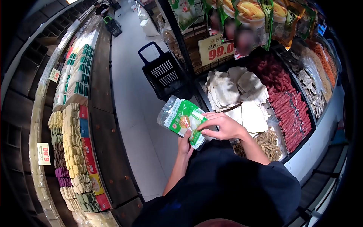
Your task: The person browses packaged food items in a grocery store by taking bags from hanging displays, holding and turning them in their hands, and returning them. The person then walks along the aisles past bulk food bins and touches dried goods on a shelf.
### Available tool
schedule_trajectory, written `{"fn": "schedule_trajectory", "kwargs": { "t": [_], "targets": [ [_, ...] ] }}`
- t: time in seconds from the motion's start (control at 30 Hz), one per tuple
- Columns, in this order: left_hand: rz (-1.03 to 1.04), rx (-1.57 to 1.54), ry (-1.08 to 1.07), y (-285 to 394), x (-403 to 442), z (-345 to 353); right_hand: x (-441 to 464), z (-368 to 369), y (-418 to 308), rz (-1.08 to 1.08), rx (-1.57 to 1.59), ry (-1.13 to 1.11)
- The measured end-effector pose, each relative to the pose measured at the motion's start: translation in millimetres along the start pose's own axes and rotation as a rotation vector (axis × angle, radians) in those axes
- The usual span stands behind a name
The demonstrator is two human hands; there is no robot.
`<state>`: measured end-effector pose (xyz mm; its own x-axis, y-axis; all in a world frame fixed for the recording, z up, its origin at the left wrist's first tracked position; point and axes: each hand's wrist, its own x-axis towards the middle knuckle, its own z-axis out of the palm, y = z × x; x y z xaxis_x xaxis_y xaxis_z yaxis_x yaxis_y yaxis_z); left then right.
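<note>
In front of my body, a green and white plastic food packet (185,117) is tilted, its clear end toward the upper left. My left hand (184,144) grips its lower edge, the thumb on the printed face and the other fingers hidden beneath. At the packet's right side, my right hand (223,126) has its bent fingers closed on the edge. Whether it is one packet or a few stacked together I cannot tell. Just beyond the packet, on the floor, stands a black shopping basket (163,72) with its handle raised.
A display bin at right holds flat pale dried sheets (227,89), red sausages (289,121) and small dried goods (269,143). Above hang packaged foods and a price sign (216,49). Noodle bundles (77,151) line the left shelf. A person (101,9) is far down the aisle.
</note>
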<state>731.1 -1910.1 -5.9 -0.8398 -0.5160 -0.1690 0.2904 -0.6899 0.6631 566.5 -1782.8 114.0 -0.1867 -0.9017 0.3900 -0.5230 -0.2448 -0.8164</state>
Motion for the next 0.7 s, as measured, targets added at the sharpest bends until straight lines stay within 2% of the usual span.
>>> {"fn": "schedule_trajectory", "kwargs": {
  "t": [0.07,0.17,0.23,0.3,0.37,0.4,0.47,0.63,0.7],
  "targets": [
    [-0.001,-0.031,0.057,2,-4,2,10,-17,-3,0.098,-0.031,-0.021],
    [-0.009,-0.035,0.104,-1,-8,-15,39,-43,10,0.045,-0.072,0.281],
    [-0.005,-0.030,0.125,-4,-12,-23,71,-58,33,0.103,0.250,0.444],
    [-0.007,-0.025,0.126,-4,-15,-25,112,-73,53,-0.075,0.144,0.514],
    [-0.004,-0.025,0.127,-3,-19,-23,151,-81,57,-0.065,0.469,0.587],
    [0.003,-0.029,0.124,-2,-20,-21,164,-87,62,-0.065,0.468,0.588],
    [0.011,-0.037,0.120,-3,-22,-22,184,-98,73,-0.150,1.115,0.485],
    [0.050,0.016,0.113,-4,-26,-29,209,-109,82,-0.413,1.226,0.629],
    [0.052,0.005,0.102,-4,-26,-33,201,-109,82,-0.418,1.202,0.696]
  ]
}}
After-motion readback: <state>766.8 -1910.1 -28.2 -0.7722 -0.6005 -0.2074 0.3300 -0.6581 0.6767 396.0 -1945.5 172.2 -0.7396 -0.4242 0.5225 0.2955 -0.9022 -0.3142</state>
